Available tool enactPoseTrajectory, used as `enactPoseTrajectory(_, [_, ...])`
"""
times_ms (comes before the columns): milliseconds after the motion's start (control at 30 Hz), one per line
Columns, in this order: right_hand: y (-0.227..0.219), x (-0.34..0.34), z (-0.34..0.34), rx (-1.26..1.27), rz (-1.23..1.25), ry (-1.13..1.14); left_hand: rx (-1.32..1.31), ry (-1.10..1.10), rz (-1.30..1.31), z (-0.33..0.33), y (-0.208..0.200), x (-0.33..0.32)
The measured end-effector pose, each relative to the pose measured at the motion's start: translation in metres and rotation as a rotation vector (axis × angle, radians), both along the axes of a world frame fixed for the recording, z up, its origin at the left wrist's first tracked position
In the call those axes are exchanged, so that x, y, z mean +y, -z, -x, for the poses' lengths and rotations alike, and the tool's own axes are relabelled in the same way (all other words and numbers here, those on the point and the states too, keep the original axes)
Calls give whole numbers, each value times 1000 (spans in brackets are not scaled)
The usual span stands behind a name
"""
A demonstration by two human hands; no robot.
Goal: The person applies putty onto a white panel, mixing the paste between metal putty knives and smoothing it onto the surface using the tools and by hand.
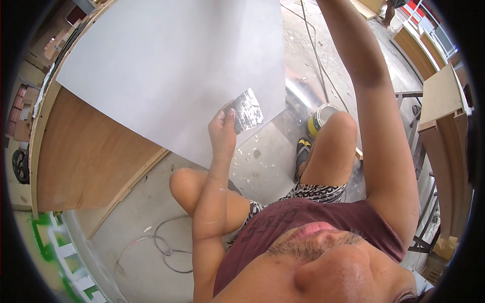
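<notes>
My left hand (221, 126) pinches a flat metal scraper blade (247, 111) between thumb and fingers, its face smeared and blotchy. Behind the blade spreads a large white sheet (166, 65), whose lower right corner is close to the scraper. Whether the blade touches the sheet I cannot tell. A brown wooden panel (86, 146) shows below the sheet's left part. My right arm reaches up past the top edge, along the sheet's right side, so that hand is out of view.
An open can (314, 126) with a yellow and dark side stands by my right knee. A cable (316, 55) crosses the littered floor, and a thin looped hose (164, 242) lies at lower left. Curved wooden pieces (444, 156) stand at right. Another person's leg (388, 14) shows at top right.
</notes>
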State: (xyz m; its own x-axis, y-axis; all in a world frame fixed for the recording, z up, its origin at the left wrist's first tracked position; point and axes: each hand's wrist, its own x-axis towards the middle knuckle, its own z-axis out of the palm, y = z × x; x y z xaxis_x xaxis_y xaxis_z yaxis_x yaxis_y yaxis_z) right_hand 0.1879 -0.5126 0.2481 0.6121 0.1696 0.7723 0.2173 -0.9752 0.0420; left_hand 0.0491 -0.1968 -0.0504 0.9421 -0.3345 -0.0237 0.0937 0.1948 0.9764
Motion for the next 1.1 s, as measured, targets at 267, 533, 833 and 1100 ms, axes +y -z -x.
enactPoseTrajectory(267, [35, 11, -3, -106, -82, -34, 25, -5, 14, 1, 3, 11])
enactPoseTrajectory(533, [118, 19, 15, -146, -28, -12, 9, 12, 12, 10, -11, 12])
enactPoseTrajectory(833, [27, 23, 12, -61, -141, 25, 7, 4, 2, 6, -6, 12])
enactPoseTrajectory(1100, [80, 10, 3, -218, 75, -37, 31, 12, 105, 15, -21, 18])
